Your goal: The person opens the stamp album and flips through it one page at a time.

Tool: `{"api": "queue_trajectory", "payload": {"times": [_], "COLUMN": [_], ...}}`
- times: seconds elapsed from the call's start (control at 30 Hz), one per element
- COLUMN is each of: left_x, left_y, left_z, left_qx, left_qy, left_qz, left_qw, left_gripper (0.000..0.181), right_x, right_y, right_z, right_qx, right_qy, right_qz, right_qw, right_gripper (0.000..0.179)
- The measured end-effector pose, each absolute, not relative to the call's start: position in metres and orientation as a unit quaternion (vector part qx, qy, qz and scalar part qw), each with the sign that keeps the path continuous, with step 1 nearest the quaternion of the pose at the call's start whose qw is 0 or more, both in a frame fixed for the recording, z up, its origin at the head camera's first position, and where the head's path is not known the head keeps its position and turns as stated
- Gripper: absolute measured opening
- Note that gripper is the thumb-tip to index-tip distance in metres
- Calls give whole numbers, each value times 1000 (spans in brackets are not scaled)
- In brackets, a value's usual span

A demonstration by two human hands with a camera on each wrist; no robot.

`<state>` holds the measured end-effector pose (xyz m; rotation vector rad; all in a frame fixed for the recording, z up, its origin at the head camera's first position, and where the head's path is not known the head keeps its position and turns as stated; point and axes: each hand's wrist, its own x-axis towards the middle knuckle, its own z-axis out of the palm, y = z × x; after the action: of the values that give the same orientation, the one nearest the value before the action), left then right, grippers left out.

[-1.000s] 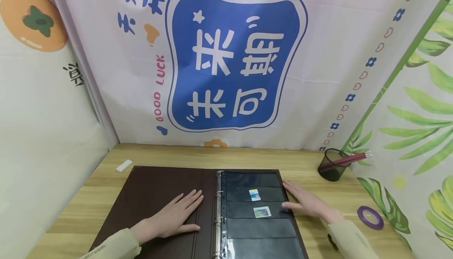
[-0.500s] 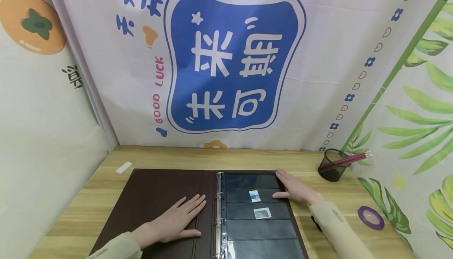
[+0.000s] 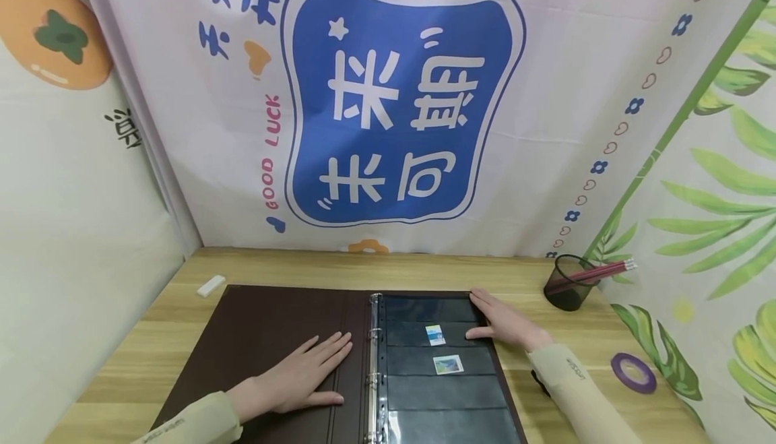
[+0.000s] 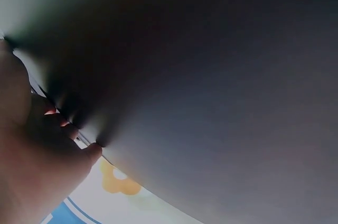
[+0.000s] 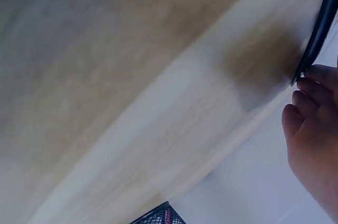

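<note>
Binder point(image 3: 261, 323): I see it lying spread on the table point(image 3: 121, 363), bare dark cover left of its metal rings point(image 3: 373, 380), black page point(image 3: 448, 393) right of them.
Left hand point(image 3: 303, 376): I have it palm down on the binder's left cover, fingers straight and relaxed, thumb spread toward the rings.
Right hand point(image 3: 509, 321): I have it at the binder's right edge, near the far corner, fingers loosely extended against the edge and thumb reaching over the page.
Stamps: two show in the binder's page, the blue-and-white stamp point(image 3: 435, 335) one pocket farther from me than the green-and-blue stamp point(image 3: 448, 364).
White block point(image 3: 211, 286): just beyond the binder's far left corner.
Pencil cup point(image 3: 560, 302): right of the binder's far right corner, well apart, with pencils point(image 3: 597, 272) leaning in it.
Purple ring point(image 3: 649, 383): on the table, right of the binder, past my right sleeve point(image 3: 576, 376).
</note>
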<state>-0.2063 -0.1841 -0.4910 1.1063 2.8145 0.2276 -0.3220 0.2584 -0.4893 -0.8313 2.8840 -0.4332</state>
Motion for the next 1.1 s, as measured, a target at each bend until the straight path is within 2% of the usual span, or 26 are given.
{"api": "queue_trajectory", "payload": {"times": [0.67, 0.93, 1.1], "left_x": [-208, -207, -207], "left_y": [-180, -181, -180], "left_z": [-481, -482, -480], "left_qx": [370, 377, 371], "left_qy": [925, 923, 925], "left_qz": [56, 51, 52], "left_qw": [72, 57, 65], "left_gripper": [88, 85, 86], "right_x": [-321, -322, -323], "right_y": [256, 256, 257], "right_z": [-491, -494, -495], "right_qx": [-279, -279, -274], "right_qy": [948, 945, 944], "right_qz": [-154, -170, -186], "right_qw": [29, 18, 14], "right_gripper": [94, 96, 96]}}
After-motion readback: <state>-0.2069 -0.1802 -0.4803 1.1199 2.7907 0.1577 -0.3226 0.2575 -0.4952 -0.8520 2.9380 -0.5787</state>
